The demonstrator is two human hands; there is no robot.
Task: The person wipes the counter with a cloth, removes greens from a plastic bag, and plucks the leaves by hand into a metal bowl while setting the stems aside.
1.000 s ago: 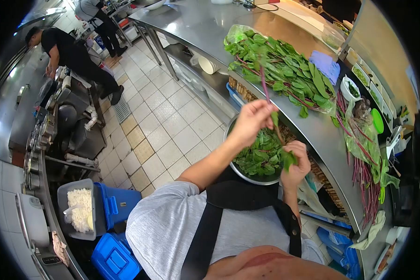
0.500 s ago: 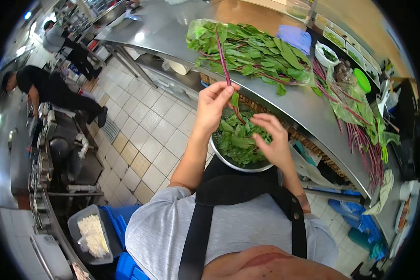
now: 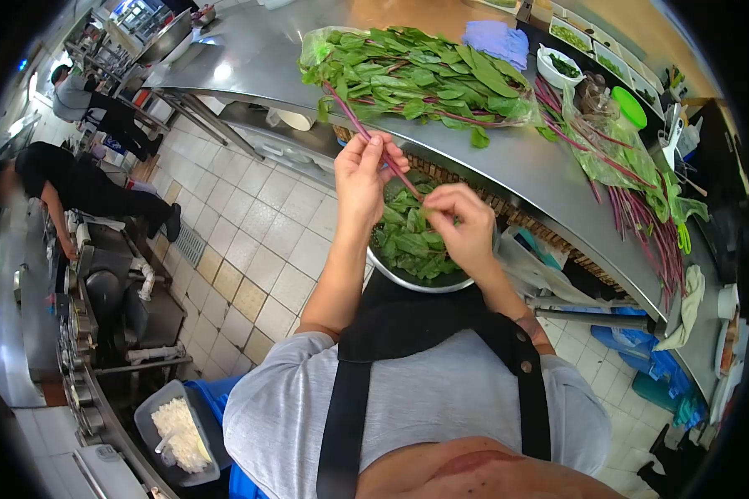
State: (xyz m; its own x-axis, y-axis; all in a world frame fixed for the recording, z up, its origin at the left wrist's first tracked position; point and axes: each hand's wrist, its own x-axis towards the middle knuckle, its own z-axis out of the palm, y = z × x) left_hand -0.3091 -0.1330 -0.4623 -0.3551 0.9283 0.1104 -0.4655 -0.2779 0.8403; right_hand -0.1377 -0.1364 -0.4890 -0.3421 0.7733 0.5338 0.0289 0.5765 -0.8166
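My left hand [image 3: 364, 173] grips a long purple stem [image 3: 349, 115] of a leafy green between thumb and fingers. The stem slants from the counter's edge down toward the bowl. At its lower end, my right hand [image 3: 464, 226] is closed in a pinch, slightly blurred; its fingertips partly cover the stem's tip. Beneath both hands, a metal bowl [image 3: 416, 286] holds picked green leaves [image 3: 412, 241]. A large heap of purple-stemmed greens [image 3: 424, 79] lies on a plastic bag on the counter beyond my hands.
Bare purple stems [image 3: 649, 241] hang over the right side of the steel counter [image 3: 508, 162], beside a plastic bag [image 3: 612, 150]. A blue cloth [image 3: 497, 43] and white bowl [image 3: 559, 68] stand behind. Two people work at left. A tub of white shreds [image 3: 179, 437] sits at lower left.
My right hand has moved in from apart and closed at the stem's lower end. The stem in my left hand now leans further left. The view has shifted slightly.
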